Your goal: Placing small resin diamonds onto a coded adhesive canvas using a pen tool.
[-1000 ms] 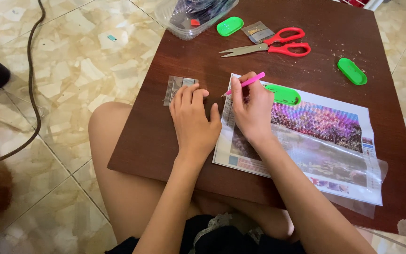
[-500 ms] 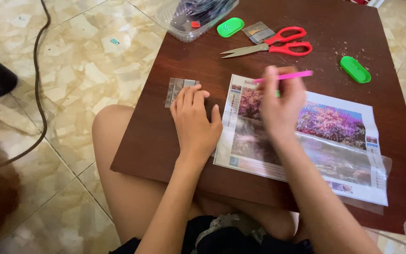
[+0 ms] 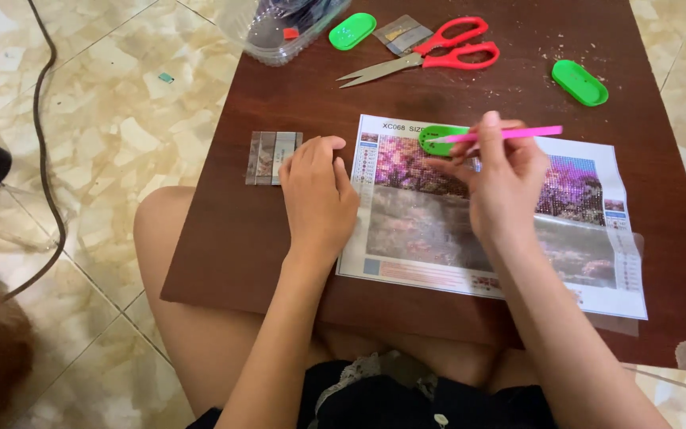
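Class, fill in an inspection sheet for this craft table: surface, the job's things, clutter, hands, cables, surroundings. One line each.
Surface: dark brown table, small specks near the far edge.
Job's things: bead picture sheet; pink pen; green tray on the sheet.
Clutter: red scissors, two more green trays, clear tub, small packets.
Hands: left hand rests at the sheet's edge; right hand holds the pen, tip at the tray.
Cables: dark cable on the floor.
Surroundings: pale marble floor tiles.

Bare tabletop (image 3: 295, 238) — scissors (image 3: 430, 54) beyond
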